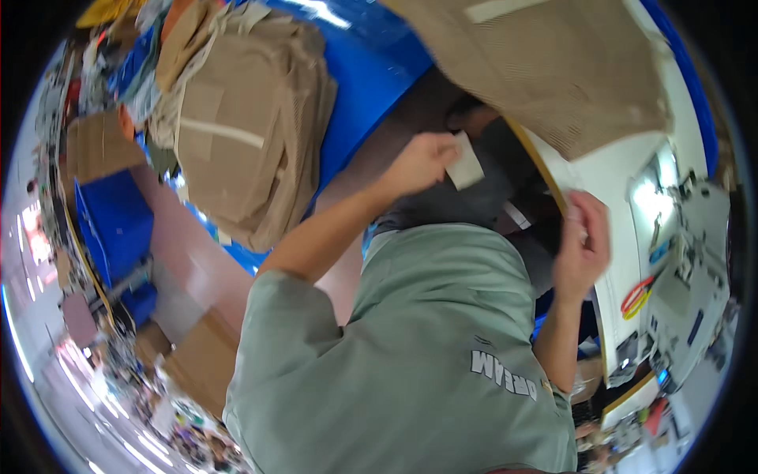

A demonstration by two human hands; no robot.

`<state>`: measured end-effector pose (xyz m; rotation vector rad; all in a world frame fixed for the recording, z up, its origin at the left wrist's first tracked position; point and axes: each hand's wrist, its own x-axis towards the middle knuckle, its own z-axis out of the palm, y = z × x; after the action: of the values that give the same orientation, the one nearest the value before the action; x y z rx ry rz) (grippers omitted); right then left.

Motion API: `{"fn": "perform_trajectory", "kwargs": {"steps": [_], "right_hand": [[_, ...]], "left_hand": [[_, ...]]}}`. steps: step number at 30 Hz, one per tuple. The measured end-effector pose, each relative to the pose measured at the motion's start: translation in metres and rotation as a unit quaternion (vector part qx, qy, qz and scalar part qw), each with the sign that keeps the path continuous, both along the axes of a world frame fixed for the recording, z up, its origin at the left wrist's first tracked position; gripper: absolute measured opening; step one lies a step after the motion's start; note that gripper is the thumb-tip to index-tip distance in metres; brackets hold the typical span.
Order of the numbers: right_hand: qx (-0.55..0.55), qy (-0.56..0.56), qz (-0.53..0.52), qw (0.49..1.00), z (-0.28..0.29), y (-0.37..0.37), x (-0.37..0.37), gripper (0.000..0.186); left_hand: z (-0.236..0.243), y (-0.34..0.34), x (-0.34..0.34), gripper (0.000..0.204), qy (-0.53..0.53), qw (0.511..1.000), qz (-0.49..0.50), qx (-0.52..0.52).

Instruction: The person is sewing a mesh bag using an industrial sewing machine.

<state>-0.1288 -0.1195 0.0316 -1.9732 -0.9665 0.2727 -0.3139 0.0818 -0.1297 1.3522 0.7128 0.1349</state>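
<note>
My left hand [425, 164] pinches a small, pale beige fabric piece [466, 163] by its edge, above my dark-clad lap. At the edge of the white worktable [624, 237], my right hand [583, 246] has its fingers curled in and is slightly blurred. What sits between those fingers, if anything, is too small to make out. Beyond my hands a large tan fabric panel [553, 71] with a pale strip lies over the worktable, its near corner hanging toward me. My two hands are apart.
Left, a thick stack of tan fabric pieces [245, 118] lies on a blue surface [371, 71]. On the right stand a sewing machine [687, 276] and red-and-yellow-handled scissors [636, 299]. A blue bin [114, 225] and cardboard boxes [207, 359] are at the far left.
</note>
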Motion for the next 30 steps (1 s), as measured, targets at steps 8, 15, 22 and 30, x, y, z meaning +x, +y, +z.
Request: {"fn": "perform_trajectory", "kwargs": {"steps": [8,15,22,30], "right_hand": [[-0.069,-0.117,-0.130,0.982,-0.041,0.004,0.040,0.015],[-0.071,-0.141,-0.160,0.974,-0.044,0.012,0.037,0.015],[-0.066,-0.151,-0.152,0.975,-0.048,0.002,0.039,0.015],[0.101,0.300,0.073,0.946,0.037,0.000,0.040,0.032]], "left_hand": [[-0.258,0.066,0.063,0.021,0.268,0.959,-0.004,-0.089],[-0.318,0.080,0.149,0.025,0.269,0.948,-0.098,0.139],[-0.302,0.055,0.112,0.031,0.202,0.928,-0.140,0.279],[-0.172,0.014,-0.037,0.033,0.171,0.949,-0.158,0.212]]}}
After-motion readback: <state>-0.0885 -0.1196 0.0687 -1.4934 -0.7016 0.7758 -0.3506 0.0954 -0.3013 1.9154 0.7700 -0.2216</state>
